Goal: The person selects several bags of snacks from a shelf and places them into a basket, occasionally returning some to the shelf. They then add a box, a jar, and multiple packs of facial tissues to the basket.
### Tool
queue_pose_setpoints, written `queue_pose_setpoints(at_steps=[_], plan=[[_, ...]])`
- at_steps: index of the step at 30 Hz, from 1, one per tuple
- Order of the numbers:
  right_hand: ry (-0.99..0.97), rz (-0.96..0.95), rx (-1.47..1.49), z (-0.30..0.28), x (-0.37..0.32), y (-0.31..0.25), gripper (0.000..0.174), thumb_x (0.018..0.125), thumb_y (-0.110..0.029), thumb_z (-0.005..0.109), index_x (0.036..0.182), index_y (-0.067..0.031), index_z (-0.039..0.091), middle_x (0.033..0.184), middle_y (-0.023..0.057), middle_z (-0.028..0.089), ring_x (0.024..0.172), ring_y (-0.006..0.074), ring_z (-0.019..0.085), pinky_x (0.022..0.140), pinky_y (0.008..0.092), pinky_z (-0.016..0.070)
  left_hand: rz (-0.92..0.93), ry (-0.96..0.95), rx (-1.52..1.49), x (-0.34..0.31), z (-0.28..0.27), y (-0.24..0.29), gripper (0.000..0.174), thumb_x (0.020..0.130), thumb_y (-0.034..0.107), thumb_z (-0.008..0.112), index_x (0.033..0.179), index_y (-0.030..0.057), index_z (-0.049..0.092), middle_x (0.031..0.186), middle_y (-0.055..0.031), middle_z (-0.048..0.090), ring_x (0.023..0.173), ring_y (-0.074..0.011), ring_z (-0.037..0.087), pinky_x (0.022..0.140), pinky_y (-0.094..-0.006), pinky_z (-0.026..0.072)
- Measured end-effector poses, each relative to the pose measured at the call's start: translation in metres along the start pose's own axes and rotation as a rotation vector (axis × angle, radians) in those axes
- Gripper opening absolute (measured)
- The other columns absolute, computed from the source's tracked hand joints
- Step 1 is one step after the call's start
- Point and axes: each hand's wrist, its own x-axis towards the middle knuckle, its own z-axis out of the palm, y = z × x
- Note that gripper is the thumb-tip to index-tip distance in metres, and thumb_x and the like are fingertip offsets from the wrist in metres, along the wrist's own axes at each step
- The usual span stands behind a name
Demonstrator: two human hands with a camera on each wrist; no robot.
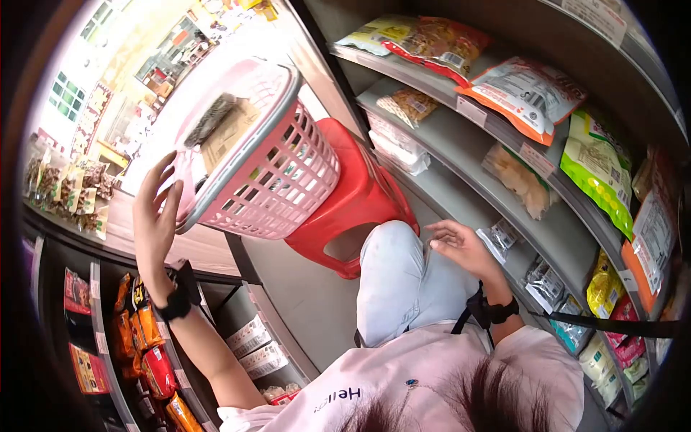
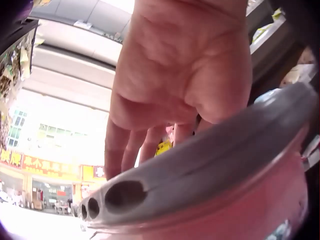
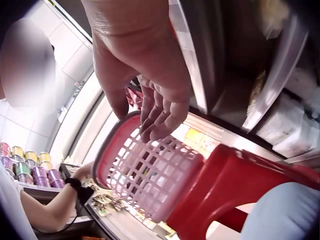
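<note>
A pink plastic basket (image 1: 268,132) with a grey rim sits tilted on a red stool (image 1: 353,198) in front of the person. Inside it lie a dark packet (image 1: 210,119) and a flat brown piece (image 1: 229,137) that looks like cardboard. My left hand (image 1: 157,209) is at the basket's near left rim, fingers extended; in the left wrist view the grey rim (image 2: 215,145) hides the fingertips. Beside the knee, my right hand (image 1: 464,248) hovers with loosely bent fingers, holding nothing. The right wrist view shows that hand (image 3: 145,70) overlapping the basket (image 3: 170,200).
Shelves (image 1: 497,191) with bagged snacks, among them a green bag (image 1: 597,169) and an orange-white bag (image 1: 529,93), rise on the right. Lower left, another rack holds orange packets (image 1: 147,327). A bright shopfront opening lies beyond the basket. A dark strap (image 1: 612,325) crosses at right.
</note>
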Motion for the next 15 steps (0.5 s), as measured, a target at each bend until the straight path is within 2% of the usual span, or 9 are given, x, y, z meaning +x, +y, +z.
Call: queue_pose_setpoints(at_steps=[1,3,5,6,8,10,12,13,15], plan=[[0.075,0.026,-0.07,-0.012,-0.008,0.019,0.038,0.082,-0.013,0.063,0.116,0.0009,0.051,0.107,0.0101,0.057,0.1,0.0182,0.055,0.089,0.0295,0.0425,0.047,0.034,-0.057,-0.014,0.004,0.011,0.037,0.087,0.007,0.053,0.123,-0.0003,0.048,0.123,-0.0135,0.052,0.114,-0.0241,0.049,0.09,-0.0338,0.0438],[0.306,0.041,-0.633,-0.05,-0.029,0.085,0.055,0.072,-0.022,0.071,0.118,0.0004,0.05,0.115,0.0186,0.053,0.104,0.0294,0.052,0.091,0.0379,0.0415,0.179,0.093,-0.176,-0.047,0.017,0.033,0.035,0.086,0.004,0.052,0.119,-0.0058,0.049,0.122,-0.0171,0.051,0.112,-0.0253,0.051,0.088,-0.034,0.0444],[0.657,0.247,-0.901,-0.083,-0.051,0.147,0.078,0.063,-0.028,0.077,0.127,-0.0008,0.041,0.127,0.0242,0.042,0.115,0.0357,0.043,0.099,0.042,0.0335,0.274,0.034,-0.397,-0.082,0.037,0.052,0.03,0.084,0.001,0.052,0.113,-0.0087,0.052,0.115,-0.0203,0.055,0.105,-0.0266,0.055,0.085,-0.0342,0.0457],[0.795,0.302,-0.838,-0.1,-0.058,0.167,0.082,0.062,-0.029,0.077,0.129,-0.0012,0.038,0.129,0.0243,0.04,0.118,0.0346,0.041,0.101,0.041,0.0316,0.284,-0.048,-0.551,-0.093,0.05,0.055,0.028,0.082,0.0,0.052,0.108,-0.0095,0.055,0.11,-0.0216,0.057,0.1,-0.0275,0.058,0.083,-0.0343,0.0465],[1.065,0.404,-0.71,-0.139,-0.068,0.207,0.091,0.06,-0.031,0.079,0.132,-0.0022,0.032,0.134,0.0246,0.035,0.124,0.0324,0.036,0.104,0.0391,0.0278,0.193,-0.289,-0.609,-0.105,0.084,0.058,0.026,0.077,-0.001,0.057,0.102,-0.008,0.059,0.1,-0.0192,0.062,0.092,-0.0266,0.061,0.08,-0.0337,0.0473],[1.252,0.407,-0.409,-0.172,-0.064,0.26,0.093,0.059,-0.031,0.08,0.132,0.0006,0.032,0.131,0.0237,0.039,0.121,0.0324,0.04,0.101,0.0383,0.0314,0.009,-0.426,-0.55,-0.117,0.127,0.06,0.027,0.073,0.0,0.062,0.1,-0.005,0.061,0.096,-0.0173,0.063,0.09,-0.0264,0.061,0.079,-0.0327,0.0476],[1.352,0.37,-0.125,-0.205,-0.048,0.315,0.095,0.057,-0.03,0.082,0.131,0.0035,0.032,0.129,0.0229,0.043,0.118,0.0323,0.044,0.098,0.0375,0.035,0.022,-0.539,-0.478,-0.129,0.157,0.061,0.031,0.073,0.003,0.064,0.103,-0.0017,0.06,0.097,-0.0161,0.063,0.088,-0.0265,0.062,0.078,-0.0324,0.0478],[1.377,0.393,-0.14,-0.215,-0.041,0.338,0.096,0.056,-0.03,0.082,0.131,0.0049,0.032,0.127,0.0225,0.045,0.117,0.0322,0.046,0.096,0.0371,0.0368,-0.01,-0.563,-0.502,-0.135,0.167,0.06,0.03,0.074,0.004,0.064,0.103,-0.0012,0.06,0.097,-0.0167,0.063,0.087,-0.0286,0.061,0.077,-0.0333,0.048],[1.342,0.679,-0.736,-0.224,-0.032,0.356,0.09,0.057,-0.037,0.082,0.122,0.01,0.042,0.126,0.0218,0.048,0.11,0.029,0.052,0.087,0.0321,0.043,-0.04,-0.596,-0.501,-0.141,0.168,0.057,0.03,0.074,0.004,0.064,0.103,-0.0015,0.06,0.097,-0.017,0.063,0.087,-0.0285,0.061,0.077,-0.0333,0.048]])
